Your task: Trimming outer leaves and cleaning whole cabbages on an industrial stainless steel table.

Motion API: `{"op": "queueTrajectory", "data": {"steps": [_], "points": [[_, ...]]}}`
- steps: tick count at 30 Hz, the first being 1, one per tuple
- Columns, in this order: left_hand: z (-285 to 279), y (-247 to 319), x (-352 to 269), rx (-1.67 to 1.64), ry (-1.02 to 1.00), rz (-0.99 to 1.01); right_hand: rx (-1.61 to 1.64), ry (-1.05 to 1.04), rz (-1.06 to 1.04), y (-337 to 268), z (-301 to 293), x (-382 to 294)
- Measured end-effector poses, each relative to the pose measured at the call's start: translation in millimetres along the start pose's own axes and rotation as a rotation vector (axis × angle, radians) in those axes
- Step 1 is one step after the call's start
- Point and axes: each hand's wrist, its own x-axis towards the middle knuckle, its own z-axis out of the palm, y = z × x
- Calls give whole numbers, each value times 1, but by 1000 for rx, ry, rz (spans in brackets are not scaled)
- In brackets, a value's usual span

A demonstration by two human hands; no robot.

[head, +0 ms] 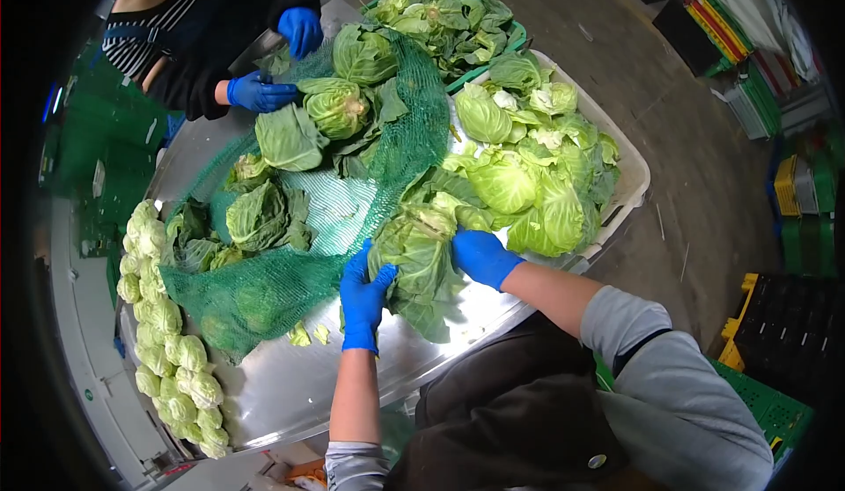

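Between my two blue-gloved hands is a large leafy cabbage (419,246), held over the near side of a stainless steel table (290,398). My left hand (364,293) grips its left side, the thumb spread across the leaves. Against its right side presses my right hand (485,256), with its fingertips partly hidden behind the leaves. Loose outer leaves droop from the bottom of the cabbage. Just beyond it, a green mesh sack (290,286) lies spread on the table, with several untrimmed cabbages (257,217) in and on it.
Trimmed cabbages and pale leaves (508,180) fill a white crate (634,187) at right. Behind it stands a green crate (521,35) of leaves. Small peeled heads (171,346) line the left edge. Opposite me, a co-worker's gloved hands (261,91) are near the cabbages. Leaf scraps (300,334) lie nearby.
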Motion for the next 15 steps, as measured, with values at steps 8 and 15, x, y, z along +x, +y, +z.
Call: {"op": "queueTrajectory", "data": {"steps": [8,15], "points": [[1,-13,-21,-93,-21,152,667,-27,179,12,-31,-31],[-2,-45,4,-299,-13,17,1492,224,536,52,-46,-41]]}}
